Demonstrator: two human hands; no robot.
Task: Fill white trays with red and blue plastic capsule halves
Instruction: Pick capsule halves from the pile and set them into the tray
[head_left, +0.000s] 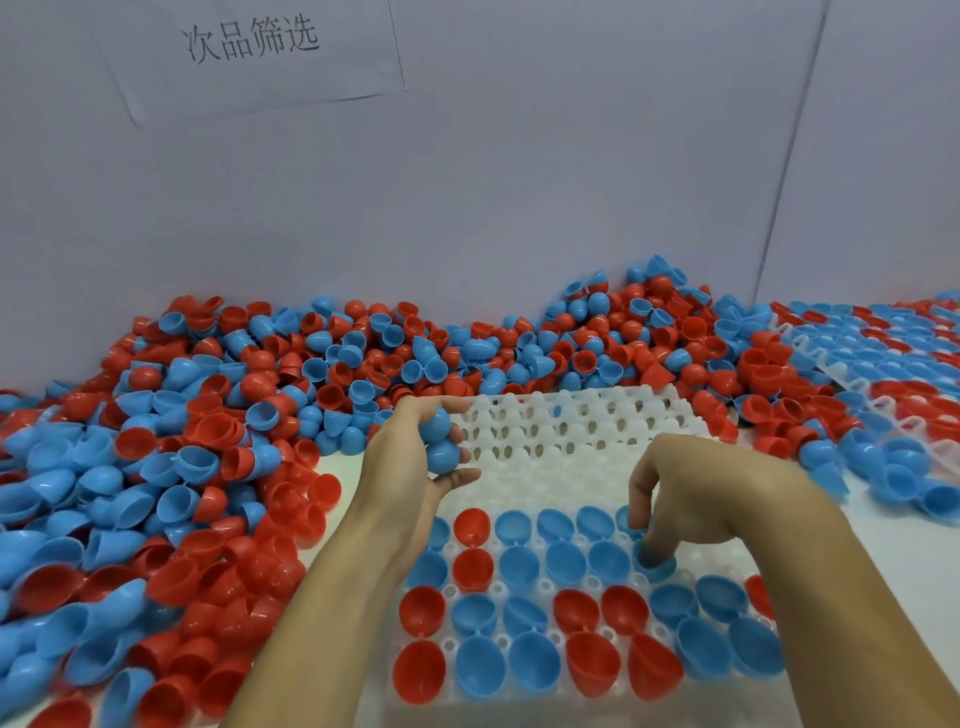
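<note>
A white tray with rows of round pockets lies in front of me. Its near rows hold red and blue capsule halves, open side up; the far rows hold none. My left hand hovers over the tray's left edge and grips a pair of blue capsule halves. My right hand reaches down over the tray's right part, its fingertips pressing a blue half into a pocket.
A large loose heap of red and blue halves covers the table at the left and along the back wall. Filled trays lie at the far right. A paper sign hangs on the wall.
</note>
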